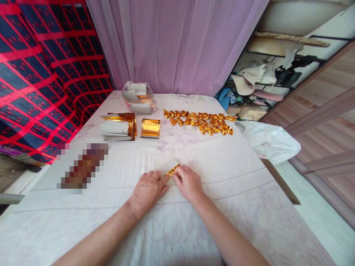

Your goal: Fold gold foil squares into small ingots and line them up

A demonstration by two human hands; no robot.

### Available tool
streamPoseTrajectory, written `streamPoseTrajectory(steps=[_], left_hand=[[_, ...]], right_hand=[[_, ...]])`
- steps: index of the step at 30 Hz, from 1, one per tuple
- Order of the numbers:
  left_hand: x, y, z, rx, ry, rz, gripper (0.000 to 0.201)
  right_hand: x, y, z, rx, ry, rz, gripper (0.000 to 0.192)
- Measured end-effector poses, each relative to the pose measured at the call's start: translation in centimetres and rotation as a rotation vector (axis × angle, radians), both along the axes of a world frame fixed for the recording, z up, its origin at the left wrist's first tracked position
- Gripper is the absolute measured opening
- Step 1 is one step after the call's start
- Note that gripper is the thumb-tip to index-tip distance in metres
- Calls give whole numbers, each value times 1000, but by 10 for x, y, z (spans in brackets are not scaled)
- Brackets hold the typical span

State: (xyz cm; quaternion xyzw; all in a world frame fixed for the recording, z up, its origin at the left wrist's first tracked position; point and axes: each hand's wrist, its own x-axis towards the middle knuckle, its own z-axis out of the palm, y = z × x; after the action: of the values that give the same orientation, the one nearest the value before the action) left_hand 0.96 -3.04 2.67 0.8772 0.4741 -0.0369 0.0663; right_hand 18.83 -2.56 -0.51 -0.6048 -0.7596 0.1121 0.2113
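Cloth, pale and floral, spreads before a purple curtain, and the left hand and right hand pinch foil paper between their fingertips.

Head camera (tilted down) faces the curtain.

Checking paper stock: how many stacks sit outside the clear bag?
2: larger fanned stack in front of the bag, smaller gold stack right of that. The pixelated patch could hide more.
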Motion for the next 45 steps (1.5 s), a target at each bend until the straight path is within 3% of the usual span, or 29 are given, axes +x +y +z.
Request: streamPoseTrajectory(steps=[16, 22, 28, 34, 39, 45], left_hand=[[-21, 3, -4, 70, 28, 7, 35], [-15, -2, -1, 168, 82, -49, 30], [-8, -6, -2, 235, 130, -140, 25], [-10, -4, -4, 227, 113, -171, 26], [-11, -3, -1, 214, 95, -150, 27], [-9, -4, 4, 158, 59, -47, 24]], right_hand=[[-2, 1, 1, -37, -22, -31, 8], [-8, 1, 8, -50, -73, -56, 8], [-18, 2, 11, -54, -111, -148, 20], [-6, 5, 9, -121, 34, -76, 6], [7, 8, 11, -170, 86, 28, 11], [7, 7, 7, -142, 89, 32, 10]])
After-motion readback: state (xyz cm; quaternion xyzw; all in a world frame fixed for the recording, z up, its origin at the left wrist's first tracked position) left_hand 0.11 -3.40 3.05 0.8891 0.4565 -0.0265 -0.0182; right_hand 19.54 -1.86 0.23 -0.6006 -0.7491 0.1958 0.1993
